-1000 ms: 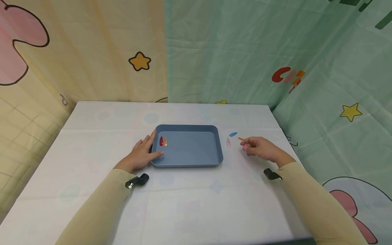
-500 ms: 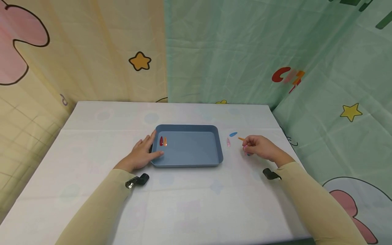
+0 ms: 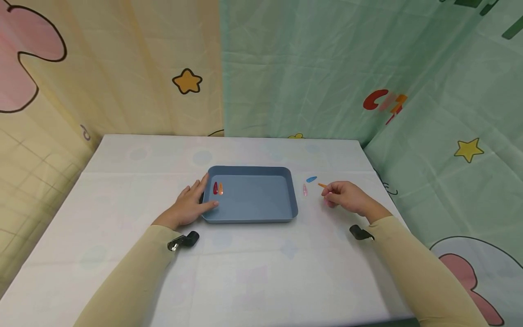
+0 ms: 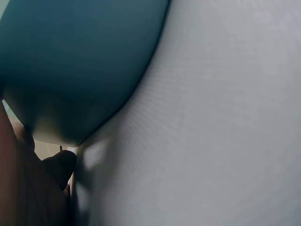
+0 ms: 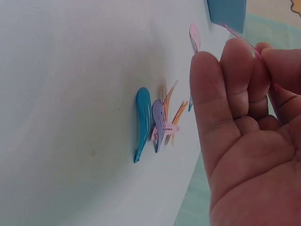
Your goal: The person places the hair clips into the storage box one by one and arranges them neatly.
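Note:
My left hand [image 3: 185, 206] rests on the left edge of a blue-grey tray [image 3: 253, 218], fingers spread and thumb over the rim. A red hair clip [image 3: 215, 188] and an orange hair clip [image 3: 221, 189] lie side by side in the tray, near that hand. Right of the tray, my right hand [image 3: 349, 197] pinches a pink hair clip [image 5: 240, 36] between thumb and fingers, seen edge-on in the right wrist view. Below it on the cloth lie a teal clip [image 5: 143, 120], a purple clip [image 5: 158, 117] and several orange and pink ones, partly overlapping.
Between tray and right hand lie a blue clip [image 3: 311, 179] and a light pink clip [image 3: 304, 190]. An orange clip [image 3: 321, 185] pokes out beside the right fingertips. White cloth covers the table [image 3: 245, 268]; printed curtains [image 3: 286, 81] stand behind and beside it.
The right hand has shifted only slightly, and the pink clip at its fingertips has turned and is now mostly hidden in the head view. The left hand and tray stay put.

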`<state>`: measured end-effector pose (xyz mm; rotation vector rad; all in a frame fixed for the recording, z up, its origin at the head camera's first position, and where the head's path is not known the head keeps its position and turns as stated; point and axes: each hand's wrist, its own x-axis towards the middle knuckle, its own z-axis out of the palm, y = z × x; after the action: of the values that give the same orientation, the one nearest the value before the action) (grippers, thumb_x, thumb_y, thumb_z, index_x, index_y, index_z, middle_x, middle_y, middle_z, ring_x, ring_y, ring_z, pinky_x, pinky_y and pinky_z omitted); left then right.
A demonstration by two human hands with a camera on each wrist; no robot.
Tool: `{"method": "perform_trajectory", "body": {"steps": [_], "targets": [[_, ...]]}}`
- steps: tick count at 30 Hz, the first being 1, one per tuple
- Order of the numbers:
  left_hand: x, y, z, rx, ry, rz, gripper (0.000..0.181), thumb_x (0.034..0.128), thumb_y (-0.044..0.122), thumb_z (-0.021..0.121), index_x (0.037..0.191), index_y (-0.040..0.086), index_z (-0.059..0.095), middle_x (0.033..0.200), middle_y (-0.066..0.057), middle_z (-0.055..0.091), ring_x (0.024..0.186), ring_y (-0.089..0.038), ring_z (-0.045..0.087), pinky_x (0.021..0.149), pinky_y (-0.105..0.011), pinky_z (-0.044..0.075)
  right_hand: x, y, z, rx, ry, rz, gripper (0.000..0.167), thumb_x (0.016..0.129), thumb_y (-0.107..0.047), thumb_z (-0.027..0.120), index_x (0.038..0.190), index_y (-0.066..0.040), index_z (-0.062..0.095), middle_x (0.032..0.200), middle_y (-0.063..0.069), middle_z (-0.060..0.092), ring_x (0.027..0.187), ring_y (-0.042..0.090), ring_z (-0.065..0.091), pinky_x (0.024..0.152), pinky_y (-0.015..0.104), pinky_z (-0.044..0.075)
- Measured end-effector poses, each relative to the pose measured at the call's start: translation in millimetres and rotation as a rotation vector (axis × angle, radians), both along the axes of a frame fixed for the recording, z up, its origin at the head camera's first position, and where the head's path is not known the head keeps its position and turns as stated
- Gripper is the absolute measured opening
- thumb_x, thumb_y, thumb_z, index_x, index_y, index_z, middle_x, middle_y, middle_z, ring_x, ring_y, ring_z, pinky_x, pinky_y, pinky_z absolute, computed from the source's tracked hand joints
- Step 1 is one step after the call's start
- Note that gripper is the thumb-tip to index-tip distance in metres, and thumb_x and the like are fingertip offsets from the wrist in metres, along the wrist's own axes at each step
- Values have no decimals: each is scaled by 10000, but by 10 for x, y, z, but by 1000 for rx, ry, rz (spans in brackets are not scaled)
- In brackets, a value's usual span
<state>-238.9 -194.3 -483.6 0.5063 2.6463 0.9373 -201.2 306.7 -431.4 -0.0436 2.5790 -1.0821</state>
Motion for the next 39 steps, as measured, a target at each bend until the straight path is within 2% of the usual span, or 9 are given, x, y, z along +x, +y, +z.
{"method": "perform_trajectory", "body": {"steps": [7,15,25,34,39], "targets": [[-13,3,1,-11,-12,-5,1041,1008,590,609,1709,189,-49,1766,-209,107,1642,-440,36,1329,-588,-39,3,-3,-1,10,-12,0,196,1064,-137,608,1145,12,706,1097,159,732,921,221,677,908,350,582],[-16,-7,-20,-19,-13,0,1034,1011,593,607,1710,194,-42,1766,-210,110,1643,-439,37,1330,-588,-37,9,-9,-2,-10,-9,13,227,1056,-155,633,1147,33,721,1112,178,743,901,195,673,883,340,565],[-15,-1,-14,-22,-16,4,1026,1013,584,602,1710,195,-41,1767,-206,108,1645,-435,33,1331,-587,-41,15,-2,-27,-9,-2,15,224,1063,-137,620,1153,31,737,1202,186,738,917,183,693,876,281,576],[-15,6,-12,-26,-10,8,1027,1011,589,602,1710,196,-40,1767,-202,113,1644,-437,36,1331,-589,-37,16,19,-51,-4,8,17,230,1041,-163,668,1166,13,748,1169,167,750,918,195,685,866,294,587],[-15,10,-16,-28,-11,11,1017,1017,575,602,1710,197,-39,1766,-205,112,1643,-439,37,1330,-594,-37,11,38,-69,-3,23,21,222,1046,-161,651,1150,8,751,1102,153,739,859,198,648,830,327,583]]}}
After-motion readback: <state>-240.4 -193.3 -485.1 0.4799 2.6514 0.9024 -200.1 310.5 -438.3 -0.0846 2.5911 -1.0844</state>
